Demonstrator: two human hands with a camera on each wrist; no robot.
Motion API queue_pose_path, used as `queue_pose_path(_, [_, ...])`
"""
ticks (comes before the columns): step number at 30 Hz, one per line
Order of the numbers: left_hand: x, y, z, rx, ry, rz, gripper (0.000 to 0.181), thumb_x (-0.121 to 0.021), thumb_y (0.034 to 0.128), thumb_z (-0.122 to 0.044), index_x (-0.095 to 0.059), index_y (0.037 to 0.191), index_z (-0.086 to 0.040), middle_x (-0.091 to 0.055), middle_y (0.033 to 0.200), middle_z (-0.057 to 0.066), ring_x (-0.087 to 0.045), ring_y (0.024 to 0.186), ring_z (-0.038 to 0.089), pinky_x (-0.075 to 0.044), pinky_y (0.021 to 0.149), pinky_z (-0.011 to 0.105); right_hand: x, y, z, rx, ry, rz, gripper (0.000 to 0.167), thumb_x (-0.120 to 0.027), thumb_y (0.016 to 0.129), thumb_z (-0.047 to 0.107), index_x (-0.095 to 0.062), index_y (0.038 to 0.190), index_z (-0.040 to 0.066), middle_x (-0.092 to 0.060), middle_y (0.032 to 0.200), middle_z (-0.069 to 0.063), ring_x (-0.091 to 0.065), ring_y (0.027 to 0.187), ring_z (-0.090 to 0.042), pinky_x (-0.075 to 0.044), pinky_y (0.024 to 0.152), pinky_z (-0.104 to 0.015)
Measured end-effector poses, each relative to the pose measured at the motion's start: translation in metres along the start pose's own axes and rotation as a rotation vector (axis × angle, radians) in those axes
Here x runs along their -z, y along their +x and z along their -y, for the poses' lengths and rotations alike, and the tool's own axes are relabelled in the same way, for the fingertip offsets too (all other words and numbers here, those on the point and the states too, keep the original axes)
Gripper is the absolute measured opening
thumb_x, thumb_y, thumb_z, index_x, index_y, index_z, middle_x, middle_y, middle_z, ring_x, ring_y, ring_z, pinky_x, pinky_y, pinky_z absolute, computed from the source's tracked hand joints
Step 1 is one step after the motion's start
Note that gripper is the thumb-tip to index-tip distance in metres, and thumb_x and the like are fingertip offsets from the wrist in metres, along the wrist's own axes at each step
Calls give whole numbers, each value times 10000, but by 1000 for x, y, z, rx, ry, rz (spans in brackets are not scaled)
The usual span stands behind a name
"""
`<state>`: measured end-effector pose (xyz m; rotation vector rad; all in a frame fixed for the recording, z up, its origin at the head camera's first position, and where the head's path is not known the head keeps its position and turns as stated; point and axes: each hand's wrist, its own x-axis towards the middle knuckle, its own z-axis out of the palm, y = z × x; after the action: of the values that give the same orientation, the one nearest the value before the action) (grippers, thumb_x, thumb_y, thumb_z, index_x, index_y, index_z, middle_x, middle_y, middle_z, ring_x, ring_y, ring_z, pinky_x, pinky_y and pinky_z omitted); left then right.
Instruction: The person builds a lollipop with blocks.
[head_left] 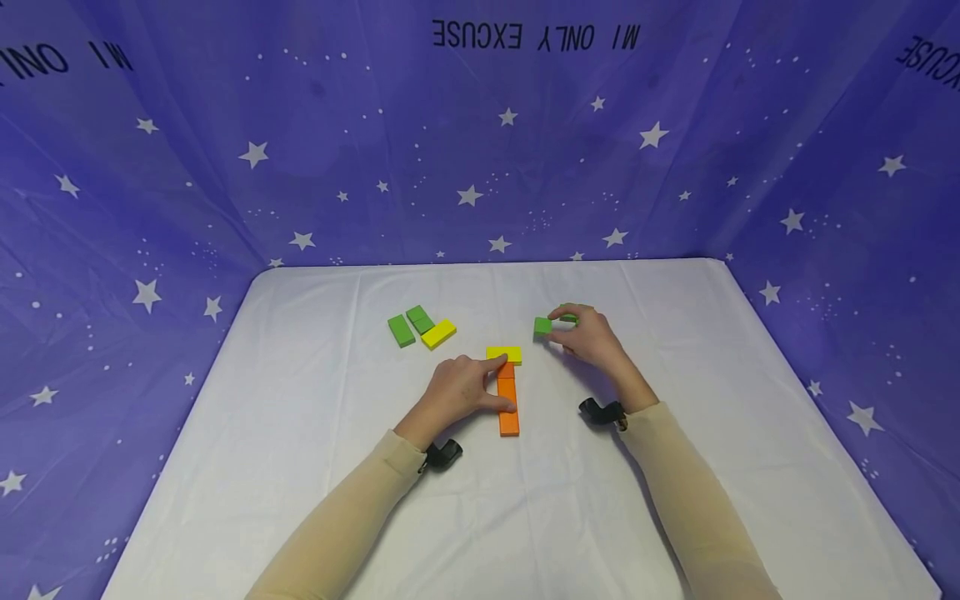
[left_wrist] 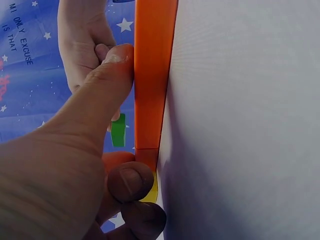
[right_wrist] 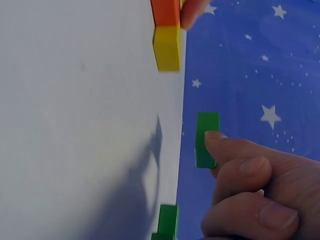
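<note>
My left hand lies over a row of blocks at the middle of the table. Its thumb touches an orange block, and its index finger reaches the yellow block set crosswise at the far end. A shorter orange block sits between them, partly covered by the fingers in the left wrist view. To the right, my right hand pinches a green block between thumb and fingertip, raised off the table. Another green block lies below that hand, mostly hidden behind it in the head view.
Left of the row lie a green block, more green beside it and a yellow block. A white cloth covers the table. Purple star-printed curtains stand round its back and sides.
</note>
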<state>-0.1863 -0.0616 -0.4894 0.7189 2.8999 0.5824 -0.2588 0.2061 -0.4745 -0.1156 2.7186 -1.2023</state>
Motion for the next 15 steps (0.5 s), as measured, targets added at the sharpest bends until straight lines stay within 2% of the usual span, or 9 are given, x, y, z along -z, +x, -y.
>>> queue_pose_path(7, [0, 0, 1, 3, -2, 3, 893, -863, 749, -695, -640, 1491, -251, -274, 589, -69, -290, 530, 122, -226, 555, 283, -12, -1, 5, 12, 12, 9, 371, -789, 935, 274, -715, 1279, 157, -625, 596, -28, -551, 528, -151, -449, 546, -288])
queue_pose_path(15, [-1, 1, 0, 1, 6, -7, 889, -865, 748, -692, -646, 1486, -246, -315, 582, -80, -310, 523, 114, -234, 546, 275, -20, -2, 13, 12, -22, 42, 377, -780, 944, 288, -709, 1288, 150, -601, 585, -19, -539, 522, -151, -438, 544, -289])
